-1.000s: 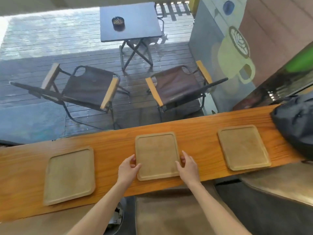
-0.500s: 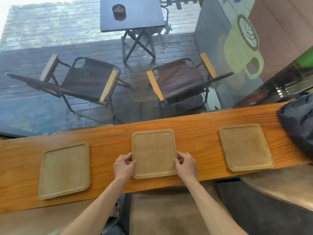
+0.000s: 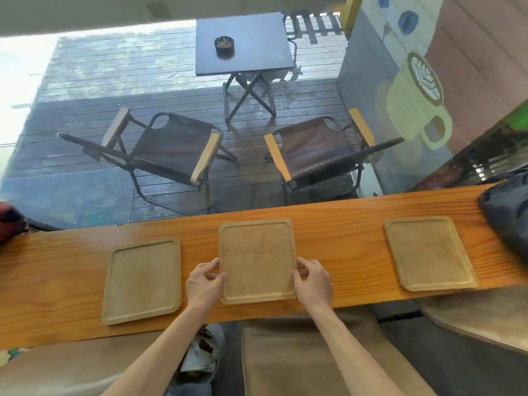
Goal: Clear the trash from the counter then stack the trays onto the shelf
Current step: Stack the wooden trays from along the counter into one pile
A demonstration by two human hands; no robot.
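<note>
Three flat wooden trays lie in a row on the long wooden counter (image 3: pixel 343 221). My left hand (image 3: pixel 204 284) grips the left edge of the middle tray (image 3: pixel 257 258), and my right hand (image 3: pixel 313 280) grips its right edge, thumbs on the rim. The tray's near side looks slightly raised off the counter. The left tray (image 3: pixel 142 280) and the right tray (image 3: pixel 428 252) rest flat, untouched. No trash shows on the counter, and no shelf is in view.
A dark bag (image 3: pixel 505 212) sits on the counter's right end. A red object (image 3: pixel 10 222) shows at the far left. Cushioned seats (image 3: pixel 300 358) lie below the counter. Beyond the glass are two folding chairs and a small table with an ashtray (image 3: pixel 224 46).
My fingers closed from resting open beside the middle tray to gripping both its side edges. The view shifted a little.
</note>
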